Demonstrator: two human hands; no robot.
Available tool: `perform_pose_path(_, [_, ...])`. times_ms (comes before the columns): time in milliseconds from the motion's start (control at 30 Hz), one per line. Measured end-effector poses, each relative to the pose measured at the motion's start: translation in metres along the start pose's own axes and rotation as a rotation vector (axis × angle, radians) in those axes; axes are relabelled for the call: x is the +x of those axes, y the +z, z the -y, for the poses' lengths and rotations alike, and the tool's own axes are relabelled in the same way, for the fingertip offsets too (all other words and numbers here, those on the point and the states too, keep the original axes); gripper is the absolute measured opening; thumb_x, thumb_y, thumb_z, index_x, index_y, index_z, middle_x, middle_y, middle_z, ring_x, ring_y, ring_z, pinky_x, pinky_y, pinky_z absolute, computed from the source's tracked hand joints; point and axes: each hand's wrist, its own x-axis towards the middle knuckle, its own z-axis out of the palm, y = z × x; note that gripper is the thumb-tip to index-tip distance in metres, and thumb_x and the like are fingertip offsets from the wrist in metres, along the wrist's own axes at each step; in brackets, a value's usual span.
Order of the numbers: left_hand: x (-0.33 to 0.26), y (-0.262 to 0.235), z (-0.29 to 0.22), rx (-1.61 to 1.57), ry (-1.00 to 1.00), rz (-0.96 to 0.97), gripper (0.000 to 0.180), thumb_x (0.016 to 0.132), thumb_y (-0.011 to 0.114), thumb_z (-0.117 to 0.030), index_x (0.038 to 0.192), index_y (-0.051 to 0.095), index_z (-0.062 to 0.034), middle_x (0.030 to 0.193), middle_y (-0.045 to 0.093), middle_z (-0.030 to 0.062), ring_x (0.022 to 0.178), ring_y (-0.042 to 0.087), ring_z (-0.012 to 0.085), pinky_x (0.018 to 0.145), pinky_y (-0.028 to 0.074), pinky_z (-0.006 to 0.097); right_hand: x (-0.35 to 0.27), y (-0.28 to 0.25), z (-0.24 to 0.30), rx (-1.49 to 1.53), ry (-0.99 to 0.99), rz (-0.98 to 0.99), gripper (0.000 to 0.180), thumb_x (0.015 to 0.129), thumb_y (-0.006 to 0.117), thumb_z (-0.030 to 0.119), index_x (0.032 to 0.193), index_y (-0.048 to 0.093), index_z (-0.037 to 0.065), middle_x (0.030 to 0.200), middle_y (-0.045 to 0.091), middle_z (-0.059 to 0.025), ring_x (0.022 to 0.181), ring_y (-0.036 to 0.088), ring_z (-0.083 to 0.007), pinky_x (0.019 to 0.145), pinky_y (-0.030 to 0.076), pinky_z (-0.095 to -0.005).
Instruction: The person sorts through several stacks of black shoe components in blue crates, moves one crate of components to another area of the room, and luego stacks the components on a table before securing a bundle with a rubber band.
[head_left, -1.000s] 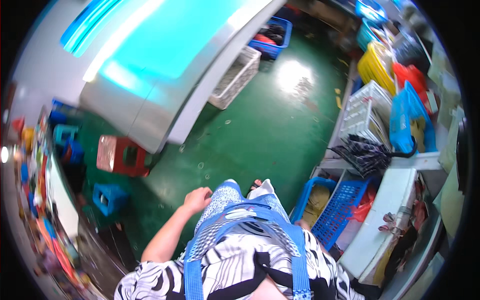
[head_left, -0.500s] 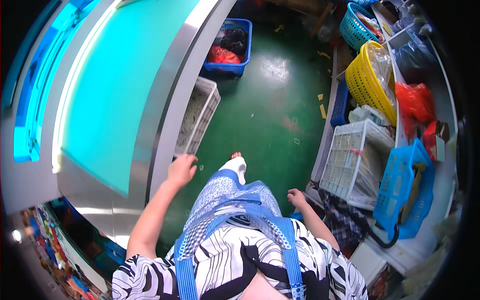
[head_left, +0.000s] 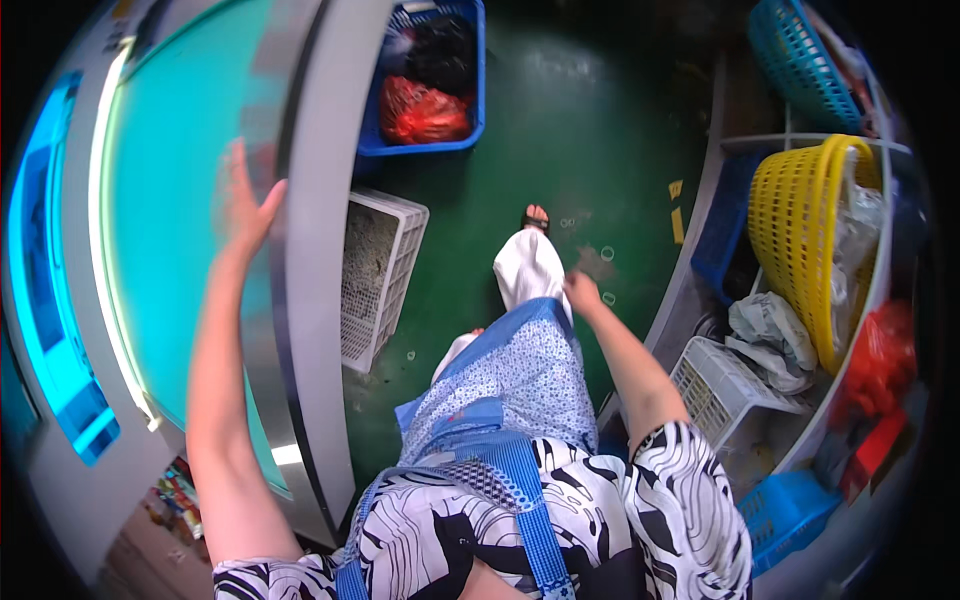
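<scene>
My left hand (head_left: 245, 203) is raised over the edge of a long worktable with a teal top (head_left: 165, 200) and a metal rim. Its fingers are spread and a little blurred, and nothing is in them. Whether it touches the surface I cannot tell. My right hand (head_left: 581, 293) hangs beside my white trouser leg (head_left: 528, 268), its fingers loosely curled with nothing visible in them. A blue patterned apron (head_left: 520, 360) covers my front. One sandalled foot (head_left: 537, 217) is forward on the green floor.
Left of the walkway stand a white crate (head_left: 400, 280) and a blue crate (head_left: 478, 100) holding red and black bags. Shelving on the right holds a yellow basket (head_left: 795, 220), a teal basket (head_left: 800, 70), a white crate (head_left: 725, 375) and a blue basket (head_left: 790, 520).
I have moved forward along the walkway; crates and baskets sit differently in view. My left hand has risen from beside the table to over its edge. My right hand has swung forward.
</scene>
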Motion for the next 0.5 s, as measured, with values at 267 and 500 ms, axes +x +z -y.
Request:
perform_pose_path(267, [0.009, -0.015, -0.027, -0.203, -0.171, 0.241, 0.080, 0.080, 0.056, -0.012, 0.144, 0.010, 0.0017, 0.150, 0.004, 0.0206, 0.140, 0.006, 0.0334, 0.113, 0.013, 0.042, 0.237, 0.063, 0.170, 0.558, 0.028, 0.141, 0.035, 0.080, 0.059, 0.023, 0.110, 0.058, 0.005, 0.099, 0.063, -0.0147, 0.094, 0.057, -0.0276, 0.078, 0.046, -0.0395])
perform_pose_path(500, [-0.027, -0.042, 0.002, 0.051, -0.202, 0.318, 0.083, 0.084, 0.051, -0.030, 0.142, 0.006, 0.0090, 0.148, 0.008, 0.0271, 0.139, 0.010, 0.0353, 0.111, 0.010, 0.045, 0.327, 0.122, 0.285, 1.415, 0.747, 0.084, 0.029, 0.086, 0.058, 0.023, 0.108, 0.054, 0.003, 0.094, 0.063, -0.0087, 0.073, 0.060, -0.0214, 0.068, 0.049, -0.0379])
